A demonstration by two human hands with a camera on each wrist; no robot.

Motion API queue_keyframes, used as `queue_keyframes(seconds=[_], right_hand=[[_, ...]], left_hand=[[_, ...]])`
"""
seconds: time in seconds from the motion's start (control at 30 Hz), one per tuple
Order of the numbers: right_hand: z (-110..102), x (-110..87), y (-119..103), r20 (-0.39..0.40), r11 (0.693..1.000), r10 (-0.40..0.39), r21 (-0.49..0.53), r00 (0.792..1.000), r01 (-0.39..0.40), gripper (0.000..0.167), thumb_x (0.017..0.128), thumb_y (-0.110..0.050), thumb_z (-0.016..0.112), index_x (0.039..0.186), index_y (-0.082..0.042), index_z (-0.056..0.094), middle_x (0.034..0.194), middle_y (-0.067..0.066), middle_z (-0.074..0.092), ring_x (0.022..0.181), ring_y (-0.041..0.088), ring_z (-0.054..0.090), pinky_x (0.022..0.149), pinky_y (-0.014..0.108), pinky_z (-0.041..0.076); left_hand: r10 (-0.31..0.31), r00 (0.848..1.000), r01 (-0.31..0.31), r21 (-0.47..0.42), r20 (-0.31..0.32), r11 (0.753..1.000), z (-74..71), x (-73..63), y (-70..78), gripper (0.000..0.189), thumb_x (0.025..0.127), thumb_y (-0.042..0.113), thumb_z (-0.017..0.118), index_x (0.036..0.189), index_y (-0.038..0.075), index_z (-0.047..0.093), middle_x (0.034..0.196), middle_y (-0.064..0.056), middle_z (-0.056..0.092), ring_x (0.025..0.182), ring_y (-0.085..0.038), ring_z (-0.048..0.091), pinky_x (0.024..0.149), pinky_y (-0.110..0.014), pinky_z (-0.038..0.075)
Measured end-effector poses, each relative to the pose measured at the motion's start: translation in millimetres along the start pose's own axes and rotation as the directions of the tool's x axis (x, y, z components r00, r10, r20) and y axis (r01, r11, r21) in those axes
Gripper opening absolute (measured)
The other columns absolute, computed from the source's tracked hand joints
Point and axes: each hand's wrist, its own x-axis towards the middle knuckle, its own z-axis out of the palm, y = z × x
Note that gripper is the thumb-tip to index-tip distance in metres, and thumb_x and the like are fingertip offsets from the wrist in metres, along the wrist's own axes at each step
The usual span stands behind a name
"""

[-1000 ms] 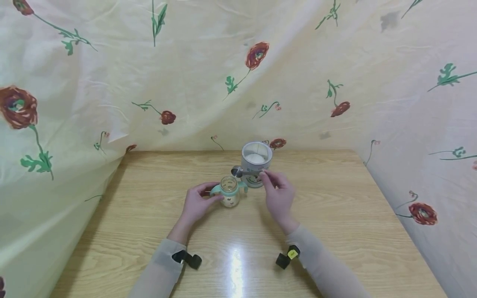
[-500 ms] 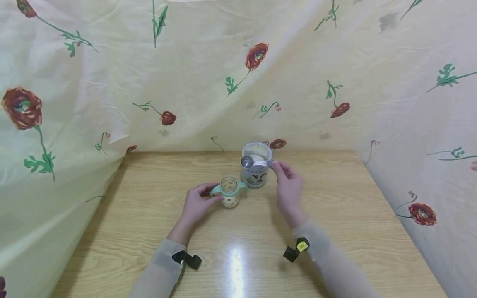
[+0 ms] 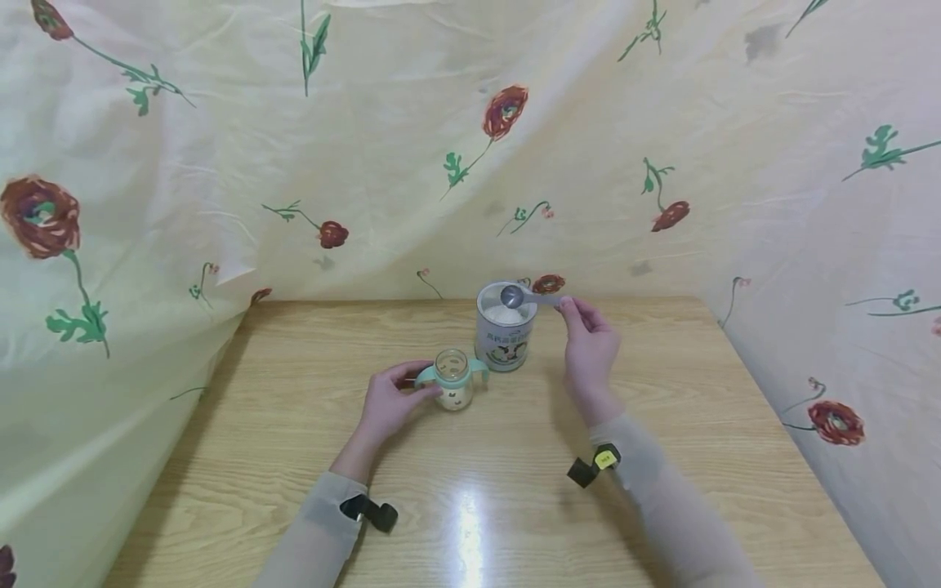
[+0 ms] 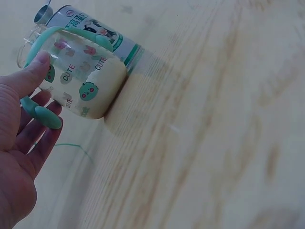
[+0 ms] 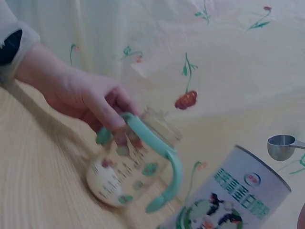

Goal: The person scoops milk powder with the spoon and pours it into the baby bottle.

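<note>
While the left hand (image 3: pixel 393 400) holds the bottle (image 3: pixel 453 397) beside the can (image 3: pixel 501 339) near the table's (image 3: pixel 294 408) far edge, the right hand (image 3: pixel 591 351) pinches the scoop (image 3: pixel 512 296) over the can and should carry it level.

Backdrop: cream-white, softly creased fabric sheeting (image 3: pixel 404 147) hanging behind and at both sides.
Print: scattered red poppy-like flowers (image 3: pixel 505 112) with green foliage (image 3: pixel 880 150), plus faint grey blotches (image 3: pixel 763 41).
Right side: fabric looks cooler, bluish-white.
Furniture: light-brown wood-grain tabletop (image 3: pixel 706 384), its straight far edge meeting the sheeting.
Light: white vertical glare streak (image 3: pixel 470 539) on the tabletop's near part; shadow along its left edge.
</note>
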Motion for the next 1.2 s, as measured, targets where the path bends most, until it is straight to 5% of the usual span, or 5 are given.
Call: queue_keyframes(seconds=[0.27,0.53,0.67,0.9,1.2], right_hand=[[-2,17.1,4,0.035,0.979,-0.119,-0.163,0.992,0.123,0.031,0.099,-0.030,0.081,0.115,-0.003,0.079,0.096,-0.002,0.078,0.087,0.012,0.068,0.076,0.019,0.051],[0,22.9,13,0.139,0.875,-0.324,-0.333,0.936,0.352,0.021,0.097,-0.021,0.084,0.105,-0.002,0.082,0.083,0.000,0.074,0.073,0.008,0.058,0.059,0.019,0.041],[3,23.4,14,0.234,0.772,-0.466,-0.365,0.854,0.521,0.013,0.095,-0.011,0.084,0.102,0.000,0.083,0.084,0.013,0.075,0.076,0.012,0.059,0.062,0.019,0.039],[6,27.6,17,0.428,0.506,-0.631,-0.405,0.647,0.761,0.011,0.093,-0.008,0.085,0.100,0.000,0.083,0.087,0.015,0.079,0.079,0.031,0.064,0.071,0.034,0.044],[8,28.5,19,0.544,0.368,-0.638,-0.406,0.545,0.836,0.014,0.092,-0.010,0.086,0.105,-0.004,0.085,0.094,0.012,0.081,0.083,0.031,0.062,0.066,0.041,0.049]], left_hand=[[-0.004,1.000,0.004,0.018,-0.001,1.000,0.9,1.2,-1.1,0.043,0.086,0.020,0.093,0.126,0.015,0.079,0.120,0.001,0.078,0.110,-0.022,0.071,0.099,-0.041,0.058],[-0.003,1.000,0.003,-0.007,0.003,1.000,0.4,2.0,-3.9,0.044,0.084,0.020,0.094,0.125,0.015,0.079,0.121,-0.001,0.078,0.110,-0.022,0.071,0.100,-0.042,0.058],[0.002,1.000,-0.002,-0.011,0.000,1.000,0.5,2.1,-3.9,0.043,0.085,0.020,0.093,0.125,0.015,0.079,0.120,-0.001,0.078,0.110,-0.021,0.071,0.099,-0.041,0.058],[0.005,1.000,-0.005,0.004,-0.004,1.000,1.2,1.5,-2.7,0.042,0.086,0.021,0.093,0.125,0.015,0.079,0.120,0.000,0.078,0.110,-0.021,0.071,0.098,-0.039,0.058],[0.000,1.000,0.000,0.001,-0.004,1.000,1.7,1.0,-3.0,0.041,0.086,0.022,0.093,0.124,0.016,0.080,0.118,0.002,0.078,0.109,-0.022,0.071,0.099,-0.045,0.058]])
